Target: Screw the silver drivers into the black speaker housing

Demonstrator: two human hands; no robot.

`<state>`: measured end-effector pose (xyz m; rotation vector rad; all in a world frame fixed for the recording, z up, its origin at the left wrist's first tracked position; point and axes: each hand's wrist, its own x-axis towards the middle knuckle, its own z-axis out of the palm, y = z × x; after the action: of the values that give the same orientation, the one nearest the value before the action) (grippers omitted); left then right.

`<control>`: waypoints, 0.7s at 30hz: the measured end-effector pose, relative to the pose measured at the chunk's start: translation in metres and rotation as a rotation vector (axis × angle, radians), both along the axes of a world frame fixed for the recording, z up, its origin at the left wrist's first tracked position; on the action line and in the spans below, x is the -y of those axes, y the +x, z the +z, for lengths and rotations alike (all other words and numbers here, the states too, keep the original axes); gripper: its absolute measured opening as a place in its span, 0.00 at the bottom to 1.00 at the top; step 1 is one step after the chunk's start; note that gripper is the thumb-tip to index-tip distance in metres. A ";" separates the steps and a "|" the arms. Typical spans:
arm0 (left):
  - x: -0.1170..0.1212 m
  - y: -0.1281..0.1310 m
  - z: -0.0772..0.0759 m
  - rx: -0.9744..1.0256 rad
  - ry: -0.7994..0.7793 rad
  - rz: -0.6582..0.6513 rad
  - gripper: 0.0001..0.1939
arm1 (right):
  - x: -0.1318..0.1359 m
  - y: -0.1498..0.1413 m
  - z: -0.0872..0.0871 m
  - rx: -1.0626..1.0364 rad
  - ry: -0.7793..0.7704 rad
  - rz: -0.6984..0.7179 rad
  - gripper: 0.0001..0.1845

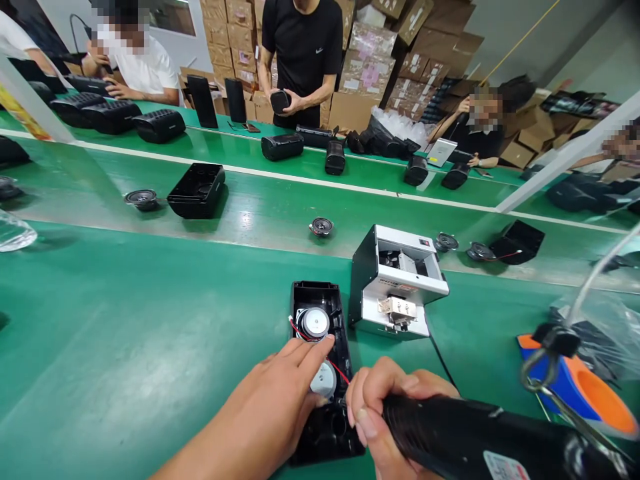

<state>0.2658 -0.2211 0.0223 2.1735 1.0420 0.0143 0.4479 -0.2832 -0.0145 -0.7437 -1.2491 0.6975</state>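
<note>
A black speaker housing lies open side up on the green bench in front of me. Two speaker drivers with silver magnets sit in it: the far driver and the near driver, with thin red wires beside them. My left hand reaches across the housing, its fingers and thumb closed round the near driver. In my right hand is a black electric screwdriver, held nearly level. Its tip points at the near driver's edge; my fingers partly hide where it meets the driver.
A screw feeder machine stands behind the housing on the right. Beside it is an orange and blue bin. A loose driver and another housing rest on the belt. Co-workers sit and stand across the line.
</note>
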 end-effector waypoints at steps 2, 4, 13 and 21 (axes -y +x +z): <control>-0.001 -0.006 -0.003 0.043 0.021 -0.003 0.38 | -0.001 -0.001 -0.001 -0.023 0.042 -0.004 0.17; -0.002 -0.012 -0.006 0.060 0.048 -0.027 0.41 | -0.003 -0.002 -0.001 -0.039 0.055 0.000 0.17; -0.022 -0.038 -0.013 0.013 0.280 -0.220 0.42 | -0.001 -0.004 -0.003 -0.018 0.055 -0.033 0.28; -0.052 -0.040 -0.009 0.069 0.351 -0.362 0.22 | -0.001 -0.008 -0.005 -0.096 0.006 -0.118 0.16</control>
<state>0.2259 -0.1694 0.0133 2.6328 0.6297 0.1116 0.4395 -0.2820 -0.0191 -0.7643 -1.1106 0.6259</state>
